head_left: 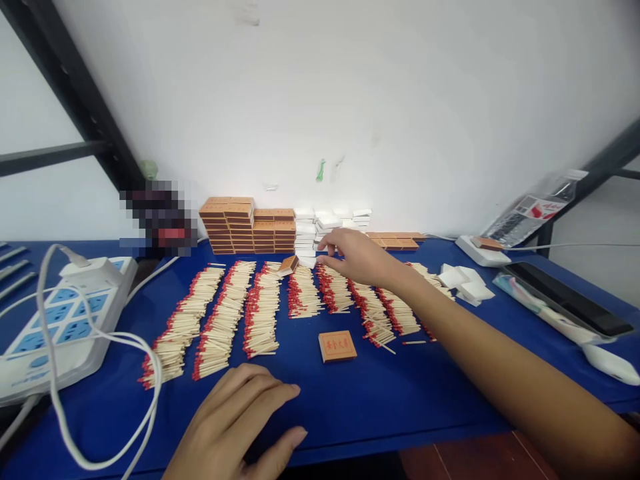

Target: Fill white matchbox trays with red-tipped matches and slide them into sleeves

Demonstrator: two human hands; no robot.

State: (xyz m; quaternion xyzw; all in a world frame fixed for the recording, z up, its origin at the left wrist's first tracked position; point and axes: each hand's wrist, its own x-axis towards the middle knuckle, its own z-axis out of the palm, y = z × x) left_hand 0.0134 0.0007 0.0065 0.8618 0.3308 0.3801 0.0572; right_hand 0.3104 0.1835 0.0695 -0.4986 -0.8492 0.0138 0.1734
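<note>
My right hand (357, 255) reaches to the back of the blue table, beside stacked white matchbox trays (305, 233). Its thumb and index finger are apart, with nothing visible between them; the other fingers are partly hidden. A single white tray (307, 262) lies just left of the thumb, and a tilted matchbox (288, 266) leans beside it. At the front, my left hand (235, 423) hovers or rests with fingers apart, holding nothing. One closed orange matchbox (337, 347) lies flat between the hands. Rows of red-tipped matches (227, 317) spread across the table, partly under my right arm.
Stacked orange matchboxes (227, 227) stand against the wall. On the left are a power strip (65, 320) and looping white cables (155, 373). Loose white trays (467, 285), a black phone-like slab (565, 297) and a plastic bottle (535, 207) are on the right.
</note>
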